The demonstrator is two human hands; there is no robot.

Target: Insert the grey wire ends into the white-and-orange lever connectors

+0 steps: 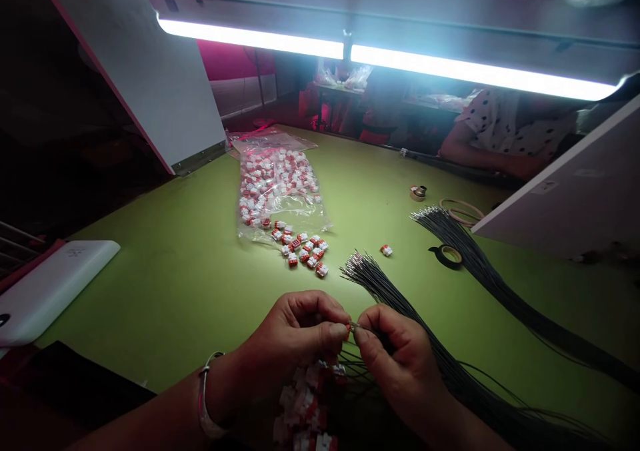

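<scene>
My left hand (295, 331) pinches a small orange-and-white lever connector (347, 332) between thumb and fingers. My right hand (393, 354) holds a grey wire (370, 328), and its bare metal tip meets the connector. The wire appears to belong to a bundle of grey wires (387, 298) fanning out from under my right hand. Below my hands lies a heap of white-and-orange connectors (305, 401), partly hidden by my left wrist.
A plastic bag of connectors (277, 191) and a loose spill of them (300, 251) lie on the green table (175, 291). Farther right are a second wire bundle (480, 264) and a tape roll (447, 256). A co-worker's arm and spotted sleeve (505, 138) show at the far edge.
</scene>
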